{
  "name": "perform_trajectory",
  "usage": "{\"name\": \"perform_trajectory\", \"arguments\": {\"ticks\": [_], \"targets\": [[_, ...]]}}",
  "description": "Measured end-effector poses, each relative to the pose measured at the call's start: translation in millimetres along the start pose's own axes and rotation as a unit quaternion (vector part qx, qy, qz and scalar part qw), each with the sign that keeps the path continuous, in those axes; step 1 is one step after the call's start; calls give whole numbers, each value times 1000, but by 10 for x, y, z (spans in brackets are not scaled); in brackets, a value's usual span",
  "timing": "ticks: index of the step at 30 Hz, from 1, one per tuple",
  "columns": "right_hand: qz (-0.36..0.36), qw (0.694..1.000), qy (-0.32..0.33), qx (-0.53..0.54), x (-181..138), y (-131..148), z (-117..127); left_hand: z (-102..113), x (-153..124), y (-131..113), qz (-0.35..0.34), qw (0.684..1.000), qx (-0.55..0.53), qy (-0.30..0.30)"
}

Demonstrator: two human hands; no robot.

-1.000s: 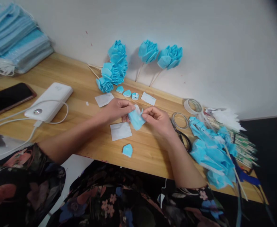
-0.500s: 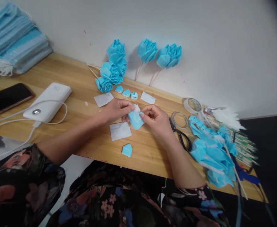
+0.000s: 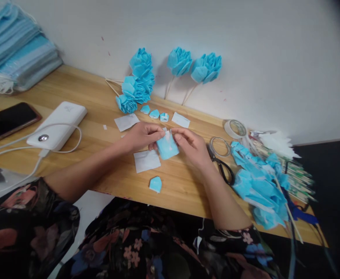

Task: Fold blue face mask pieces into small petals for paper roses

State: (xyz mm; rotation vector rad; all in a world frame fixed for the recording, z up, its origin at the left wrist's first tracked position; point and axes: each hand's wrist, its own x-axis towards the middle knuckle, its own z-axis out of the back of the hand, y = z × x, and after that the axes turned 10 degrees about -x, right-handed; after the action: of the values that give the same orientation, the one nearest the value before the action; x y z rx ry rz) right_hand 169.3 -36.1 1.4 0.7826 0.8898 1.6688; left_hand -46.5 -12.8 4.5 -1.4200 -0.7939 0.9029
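Note:
Between my hands is a small blue fabric sheet (image 3: 167,146) with a whitish patch near its top edge. My left hand (image 3: 142,136) is closed on its upper left corner, thumb on top. At its upper right corner, my right hand (image 3: 191,146) has the index finger stretched to the edge and the thumb slightly apart from it. A pale rectangular piece (image 3: 147,161) lies below the left fingers. Nearer to me is a folded blue piece (image 3: 155,184) with a pointed top. Several similar small folded pieces (image 3: 154,114) form a row beyond my hands.
Blue fabric flowers (image 3: 179,61) on sticks lean against the wall. On the left are stacked masks (image 3: 16,42), a phone (image 3: 10,122) and a white power bank (image 3: 60,124). Scissors (image 3: 224,166), tape rolls (image 3: 235,128) and crumpled blue fabric (image 3: 260,190) lie on the right.
The blue sheet's right side has spread out wider and flatter. My right thumb has come off its corner, and the right index finger has straightened. The left hand stays almost in place.

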Motion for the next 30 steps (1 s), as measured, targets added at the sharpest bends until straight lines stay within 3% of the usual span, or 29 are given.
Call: {"name": "perform_trajectory", "arguments": {"ticks": [11, 15, 30], "targets": [[3, 998, -37, 44, -5, 14, -66, 1, -3, 10, 14, 999, 0, 37], [13, 997, -4, 72, -13, 29, -38, -1, -7, 10, 19, 999, -1, 25], [11, 1000, -3, 24, -2, 52, -105, -1, -10, 10, -29, 998, 19, 49]]}}
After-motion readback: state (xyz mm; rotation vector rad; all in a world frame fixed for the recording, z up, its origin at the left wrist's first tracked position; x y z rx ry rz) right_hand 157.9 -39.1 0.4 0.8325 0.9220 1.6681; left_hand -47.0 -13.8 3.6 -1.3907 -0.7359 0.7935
